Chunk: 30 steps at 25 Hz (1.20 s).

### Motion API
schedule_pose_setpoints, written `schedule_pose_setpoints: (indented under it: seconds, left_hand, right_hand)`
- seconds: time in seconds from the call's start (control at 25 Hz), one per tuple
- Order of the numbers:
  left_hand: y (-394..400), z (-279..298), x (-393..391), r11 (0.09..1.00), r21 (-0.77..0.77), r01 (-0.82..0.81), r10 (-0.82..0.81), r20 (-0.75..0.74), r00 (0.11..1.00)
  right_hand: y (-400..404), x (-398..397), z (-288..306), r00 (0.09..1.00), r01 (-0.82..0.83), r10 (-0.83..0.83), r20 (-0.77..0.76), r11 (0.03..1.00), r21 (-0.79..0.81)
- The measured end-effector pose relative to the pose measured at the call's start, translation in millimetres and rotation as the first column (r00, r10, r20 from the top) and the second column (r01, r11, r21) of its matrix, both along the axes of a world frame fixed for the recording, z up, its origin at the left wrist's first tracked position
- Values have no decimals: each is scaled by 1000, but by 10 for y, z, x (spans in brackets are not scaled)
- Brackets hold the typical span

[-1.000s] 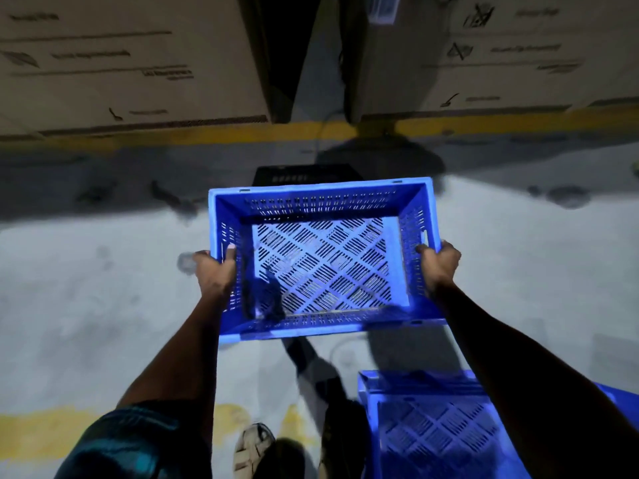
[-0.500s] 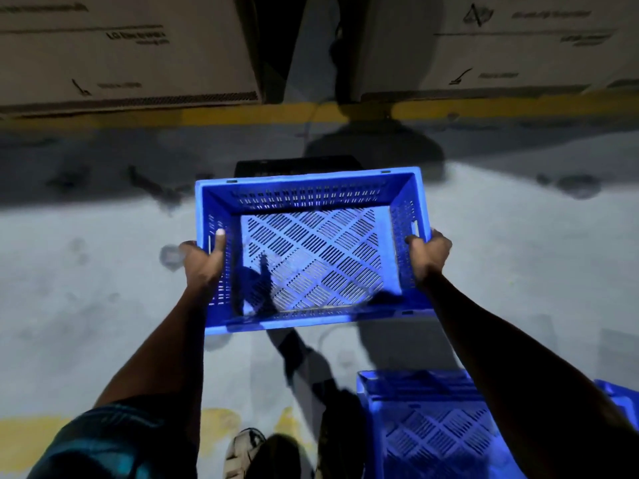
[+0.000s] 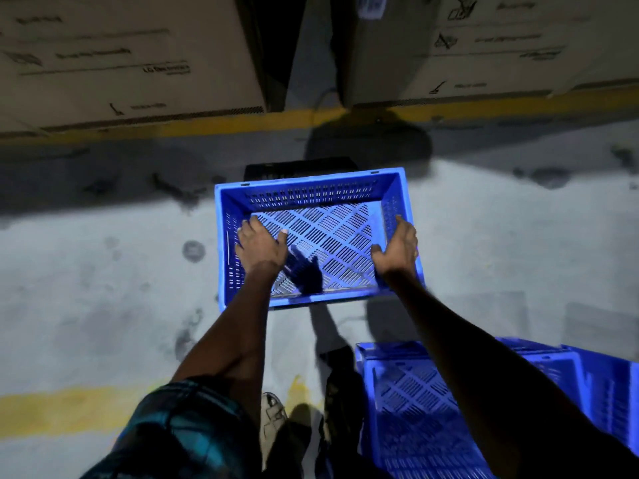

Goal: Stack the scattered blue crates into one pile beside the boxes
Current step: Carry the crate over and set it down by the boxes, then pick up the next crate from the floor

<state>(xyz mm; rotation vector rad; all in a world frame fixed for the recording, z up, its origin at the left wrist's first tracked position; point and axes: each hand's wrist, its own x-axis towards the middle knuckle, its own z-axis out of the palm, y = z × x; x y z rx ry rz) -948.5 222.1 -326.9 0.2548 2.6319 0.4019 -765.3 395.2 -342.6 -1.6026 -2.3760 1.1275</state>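
1. Your left hand [image 3: 261,245] hovers over the left wall of the blue crate [image 3: 316,236], fingers spread and relaxed, holding nothing. Whether the fingertips brush the rim I cannot tell.
2. Your right hand [image 3: 397,248] sits at the right wall, fingers straight and thumb splayed apart from them. It has no hold on the wall either.
3. The crate lies on the grey floor [image 3: 103,288], open side up, short of the yellow line [image 3: 207,127] that runs in front of the cardboard boxes [image 3: 131,60]. A dark crate-like shape [image 3: 297,167] shows just behind its far wall; what it is I cannot tell.
4. More blue crates [image 3: 432,409] lie near your feet at the lower right, not yet on the pile.
5. Judging by the slotted walls and lattice base, each crate should be light and stiff, easy to carry with two hands, and unlikely to flex or break.
6. Take the next one by its two short walls, fingers hooked under the rim or through the handle slots. The plastic looks smooth, so a flat-palmed squeeze could slip.
7. When stacking, line up all four corners before letting go, since a skewed crate may jam or sit tilted.
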Motion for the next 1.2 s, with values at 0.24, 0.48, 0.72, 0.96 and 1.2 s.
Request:
schedule_pose_setpoints:
  seconds: [0.24, 0.48, 0.72, 0.96, 1.2]
  left_hand:
    - [-275, 1254, 835, 981, 186, 63, -88, 132, 987]
    - [-733, 2724, 1521, 927, 361, -106, -30, 353, 935]
    - [-1149, 4217, 1701, 848, 530, -14, -249, 421, 872]
    - [-1476, 5318, 2027, 667, 658, 351, -668, 318, 673]
    - [-1675, 5259, 2552, 606, 624, 494, -783, 356, 511]
  right_hand:
    - [-558, 484, 1392, 993, 27, -26, -115, 1000, 10]
    - [-1225, 1049, 3213, 952, 174, -145, -268, 981, 85]
    - [-2005, 1594, 4612, 906, 339, -274, -324, 926, 166]
    - [-2890, 2384, 5321, 843, 515, -476, -250, 848, 125]
    - [-3522, 3022, 5110, 723, 680, -650, -236, 730, 72]
